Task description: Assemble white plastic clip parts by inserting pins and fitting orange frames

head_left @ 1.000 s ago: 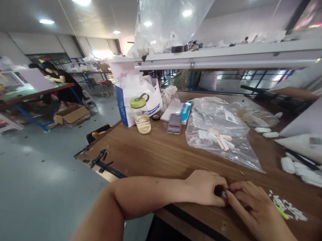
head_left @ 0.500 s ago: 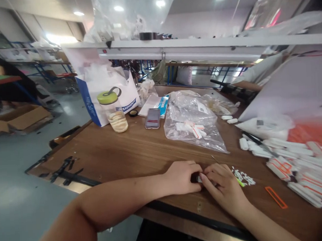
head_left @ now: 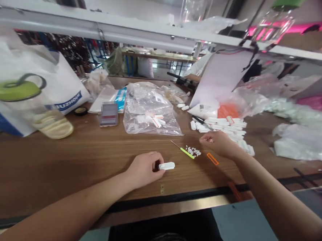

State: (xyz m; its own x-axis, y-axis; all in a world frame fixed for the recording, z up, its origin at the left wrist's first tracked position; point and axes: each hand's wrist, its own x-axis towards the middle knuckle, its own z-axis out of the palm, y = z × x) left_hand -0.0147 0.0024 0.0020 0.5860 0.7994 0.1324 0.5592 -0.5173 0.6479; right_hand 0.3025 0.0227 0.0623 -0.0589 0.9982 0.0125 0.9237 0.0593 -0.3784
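- Moved since the earlier frame: the hands have parted, the left now well apart from the right, and the view has swung toward the right end of the tabletop [head_left: 57, 167].
- Left hand [head_left: 143, 169]: fingers curled closed around one end of a white plastic piece [head_left: 167, 166], which sticks out past the fingertips, resting at or just above the tabletop.
- Right hand [head_left: 219, 144]: fingers curled, fingertips drawn close together just beside a scatter of small white plastic bits [head_left: 193, 151]. Cannot tell whether it has hold of anything.
- Between the hands: a green-handled awl [head_left: 184, 153] lies with its steel tip pointing away, touching the edge of the white bits.
- Under the right hand: an orange rectangular frame [head_left: 212, 158] lies flat, with an orange strip [head_left: 234, 191] at the near edge.
- Right of the hands: a heap of white pieces with orange markings [head_left: 223, 127], with a black-handled tool [head_left: 199, 120] on it.
- Beyond: a clear plastic bag [head_left: 149, 115] holding white and orange pieces, a phone [head_left: 108, 114] with its face blurred, a roll of black tape [head_left: 80, 111], and a glass jar with a green lid [head_left: 31, 106] before a white paper bag [head_left: 63, 86].
- Far end: a co-worker's forearm [head_left: 193, 77] beyond the white board [head_left: 221, 77].
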